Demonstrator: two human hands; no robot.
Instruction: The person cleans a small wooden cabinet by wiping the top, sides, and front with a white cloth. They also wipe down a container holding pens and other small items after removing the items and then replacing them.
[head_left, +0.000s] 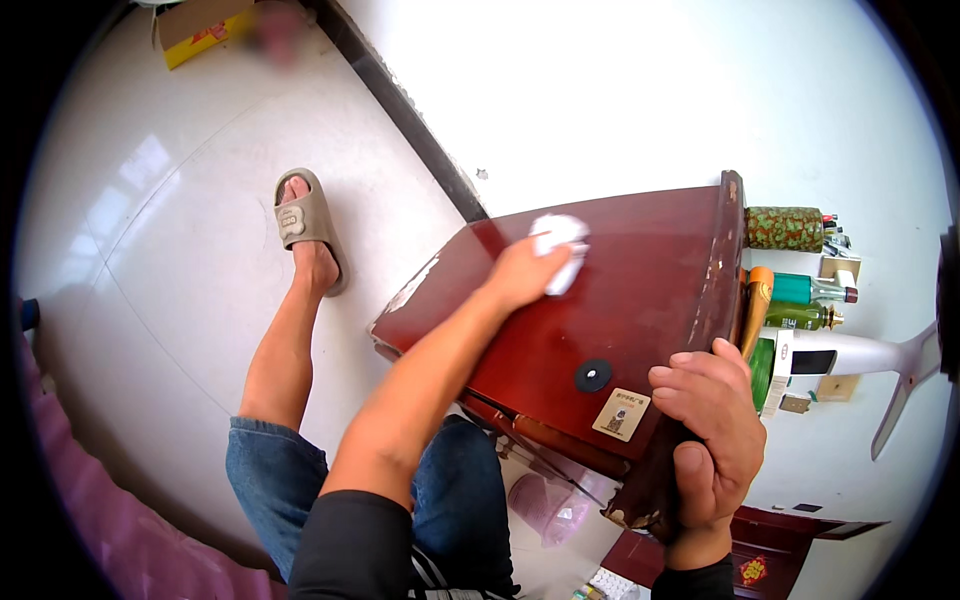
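My left hand (529, 271) presses a crumpled white cloth or tissue (561, 247) against the red-brown lacquered side panel of a wooden cabinet (615, 307). My right hand (709, 427) rests at the near corner of the cabinet's worn top edge, its fingers spread and nothing seen in it. Between the hands, a round black disc (593, 375) and a pale sticker with writing and a printed code (622, 414) are on the panel. Paint is chipped along the cabinet's edges.
On the cabinet top stand a patterned pen holder (784, 229), a teal bottle (795, 288), a green bottle (796, 316) and a white fan-like device (855, 352). A pink plastic bag (551, 506) lies below. A yellow-edged cardboard box (202, 34) is on the floor, and purple fabric (112, 517) hangs at lower left.
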